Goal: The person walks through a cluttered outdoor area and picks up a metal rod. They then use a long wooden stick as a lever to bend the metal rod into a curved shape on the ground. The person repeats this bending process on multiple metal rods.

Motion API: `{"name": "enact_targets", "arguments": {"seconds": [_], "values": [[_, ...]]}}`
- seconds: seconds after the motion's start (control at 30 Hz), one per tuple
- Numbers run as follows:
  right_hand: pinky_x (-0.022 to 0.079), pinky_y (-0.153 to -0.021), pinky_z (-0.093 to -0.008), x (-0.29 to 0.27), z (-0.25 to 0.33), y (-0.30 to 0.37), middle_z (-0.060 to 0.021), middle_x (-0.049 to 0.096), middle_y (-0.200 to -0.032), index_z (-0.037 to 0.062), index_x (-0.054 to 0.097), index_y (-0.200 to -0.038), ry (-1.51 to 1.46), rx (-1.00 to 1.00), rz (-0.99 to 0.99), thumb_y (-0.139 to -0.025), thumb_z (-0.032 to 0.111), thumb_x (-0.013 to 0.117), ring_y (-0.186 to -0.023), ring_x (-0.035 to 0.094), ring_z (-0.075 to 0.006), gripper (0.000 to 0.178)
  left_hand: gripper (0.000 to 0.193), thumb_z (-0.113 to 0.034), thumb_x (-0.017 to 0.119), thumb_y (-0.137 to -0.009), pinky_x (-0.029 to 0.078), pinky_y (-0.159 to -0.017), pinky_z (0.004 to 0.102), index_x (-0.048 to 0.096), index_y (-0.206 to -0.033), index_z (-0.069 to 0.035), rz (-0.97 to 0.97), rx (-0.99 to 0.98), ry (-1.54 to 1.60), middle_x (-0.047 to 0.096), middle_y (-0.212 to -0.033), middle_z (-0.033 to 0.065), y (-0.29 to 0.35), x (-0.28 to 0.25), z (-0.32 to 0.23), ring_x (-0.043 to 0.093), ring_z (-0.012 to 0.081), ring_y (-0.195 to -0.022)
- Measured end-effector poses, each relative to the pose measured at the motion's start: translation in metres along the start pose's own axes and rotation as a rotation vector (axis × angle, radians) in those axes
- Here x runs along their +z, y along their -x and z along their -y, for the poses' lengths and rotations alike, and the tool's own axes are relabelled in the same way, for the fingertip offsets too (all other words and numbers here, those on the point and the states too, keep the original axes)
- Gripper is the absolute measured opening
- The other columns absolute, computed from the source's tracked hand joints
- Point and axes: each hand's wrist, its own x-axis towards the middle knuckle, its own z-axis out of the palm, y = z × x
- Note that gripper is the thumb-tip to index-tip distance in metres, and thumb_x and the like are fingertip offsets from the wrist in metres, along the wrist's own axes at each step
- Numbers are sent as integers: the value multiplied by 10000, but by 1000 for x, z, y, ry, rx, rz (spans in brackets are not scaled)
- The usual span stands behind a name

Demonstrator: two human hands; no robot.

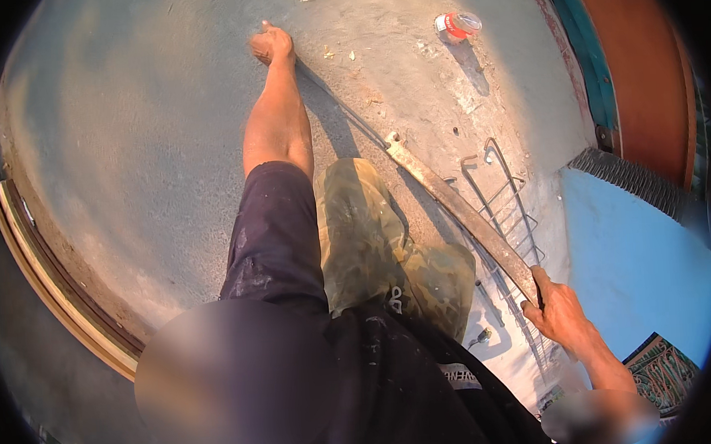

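At 9 o'clock, long narrow boards [63,292] are lying side by side along the curving rim. From there, grey ground [126,137] is spreading toward 12 o'clock, partly in sunlight. A dark, dust-marked sleeve [272,234] is rising from 7 o'clock, and its bare forearm is leading to the left hand [271,45] at 11 o'clock, stretched well away from the body. The fingers are curling under and the thumb is pointing toward 12 o'clock (whether this grip is holding anything, I cannot tell). A thin dark line is running from near that hand toward 4 o'clock.

At the centre, green-brown patterned trousers [360,230] are covering the person's legs. Just beside them, a long, flat, dusty bar [463,212] is slanting from 1 o'clock down to 4 o'clock. Beyond its upper end, at 1 o'clock, a clear bottle with a red-and-white band [459,27] is casting a shadow. A frame of thin bent rods [517,181] is lying near the bar at 3 o'clock.

At 4 o'clock, the right hand [560,312] is closing its grip firmly around the bar's near end. Past it, a blue panel [642,247] is filling 3 to 4 o'clock, and an orange panel [637,62] is curving along 2 o'clock.
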Motion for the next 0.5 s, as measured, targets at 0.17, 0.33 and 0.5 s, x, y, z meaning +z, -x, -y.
{"name": "enact_targets", "arguments": {"seconds": [0.17, 0.33, 0.5], "values": [[503, -658, -512, -19, 6, -7, -292, 618, -727, -58, 424, -1247, 28, 38, 14, -800, 133, 643, -719, 629, -472, 533, 384, -267, 626, -933, 487, -717, 465, 644, -791, 90, -22, 149, 176, 667, -812, 261, -21, 17, 20, 650, 363, -767], [508, -652, -508, -12, -1, -17, -280, 628, -732, -43, 440, -1225, 78, 48, -20, -794, 124, 658, -712, 632, -466, 511, 339, -238, 686, -897, 482, -687, 435, 658, -771, 76, 21, 140, 188, 674, -770, 219, -13, 17, 21, 635, 282, -735], [519, -646, -508, -13, -12, -27, -265, 623, -690, -49, 451, -1184, 141, 67, -41, -808, 146, 679, -678, 637, -454, 480, 404, -223, 745, -865, 476, -634, 421, 631, -1026, 130, 231, -63, 444, 694, -817, 185, -27, 14, 27, 601, 242, -690]]}}
